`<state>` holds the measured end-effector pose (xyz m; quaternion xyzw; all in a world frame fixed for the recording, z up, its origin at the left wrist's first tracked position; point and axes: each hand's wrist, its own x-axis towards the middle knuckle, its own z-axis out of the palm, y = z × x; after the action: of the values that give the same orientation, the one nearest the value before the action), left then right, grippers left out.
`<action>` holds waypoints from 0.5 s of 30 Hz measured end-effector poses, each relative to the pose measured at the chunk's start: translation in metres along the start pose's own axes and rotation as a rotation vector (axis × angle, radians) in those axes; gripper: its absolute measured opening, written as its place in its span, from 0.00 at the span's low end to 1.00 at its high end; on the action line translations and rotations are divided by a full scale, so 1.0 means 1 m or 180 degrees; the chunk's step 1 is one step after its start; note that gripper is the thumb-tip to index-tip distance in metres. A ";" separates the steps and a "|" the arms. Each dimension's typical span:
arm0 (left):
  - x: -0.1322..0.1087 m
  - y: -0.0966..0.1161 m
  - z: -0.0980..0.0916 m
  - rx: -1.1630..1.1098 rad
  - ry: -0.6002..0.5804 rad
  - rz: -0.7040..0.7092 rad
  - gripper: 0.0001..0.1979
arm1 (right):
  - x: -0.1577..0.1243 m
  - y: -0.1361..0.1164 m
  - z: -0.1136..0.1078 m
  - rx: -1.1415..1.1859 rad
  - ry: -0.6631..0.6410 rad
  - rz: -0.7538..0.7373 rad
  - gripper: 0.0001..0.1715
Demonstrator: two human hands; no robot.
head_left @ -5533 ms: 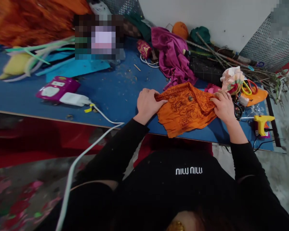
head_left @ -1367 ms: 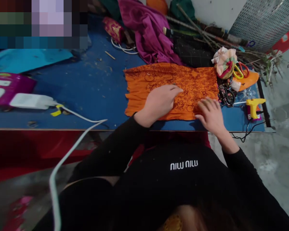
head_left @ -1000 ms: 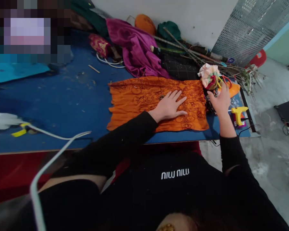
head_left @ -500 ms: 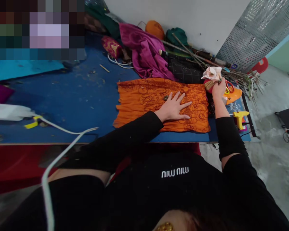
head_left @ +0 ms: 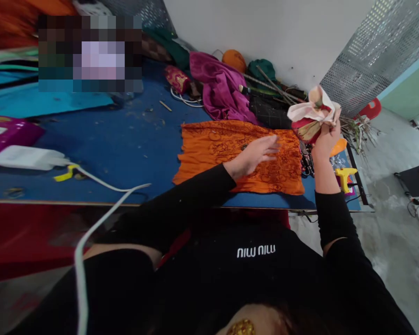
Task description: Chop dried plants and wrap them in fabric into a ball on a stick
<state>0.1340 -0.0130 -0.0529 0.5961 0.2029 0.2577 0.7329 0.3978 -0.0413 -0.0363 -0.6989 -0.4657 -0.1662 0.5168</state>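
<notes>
An orange patterned cloth (head_left: 209, 158) lies spread on the blue table (head_left: 125, 139), with gathered folds at its left edge. Over its middle is my left hand (head_left: 253, 156), fingers apart and slightly blurred, holding nothing. My right hand (head_left: 326, 139), beyond the cloth's right end, is closed on a bundle (head_left: 309, 128) of red and gold fabric with a pale cloth flower on top. The fingertips are partly hidden behind the pale petals. Just right of that forearm sits a yellow glue gun (head_left: 345, 178).
Magenta cloth (head_left: 218, 88), an orange round object (head_left: 233, 60) and long sticks lie along the back wall. A white power strip (head_left: 30, 157) with its cable is at the left. Dried stems (head_left: 361, 130) stick out past the table's right end.
My left hand has lifted off the orange cloth. My right hand has raised the flower-topped bundle towards me and tilted it. The view has shifted slightly left.
</notes>
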 end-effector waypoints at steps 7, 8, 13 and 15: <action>-0.030 0.009 -0.017 -0.1496 -0.0073 -0.0475 0.46 | -0.093 -0.098 0.033 0.0922 -0.1172 -0.0034 0.29; -0.033 0.008 -0.023 -0.1550 0.0053 -0.0479 0.44 | -0.100 -0.104 0.036 0.1014 -0.1265 -0.0030 0.29; -0.034 0.000 -0.039 -0.1969 0.0386 -0.0587 0.34 | -0.105 -0.110 0.043 0.1465 -0.1554 -0.0106 0.30; -0.032 -0.004 -0.042 -0.2138 0.0428 -0.0525 0.33 | -0.101 -0.110 0.035 0.1480 -0.1564 -0.0312 0.34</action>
<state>0.0842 -0.0012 -0.0653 0.2850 0.2020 0.2886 0.8915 0.2468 -0.0553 -0.0598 -0.5583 -0.6348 0.0930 0.5261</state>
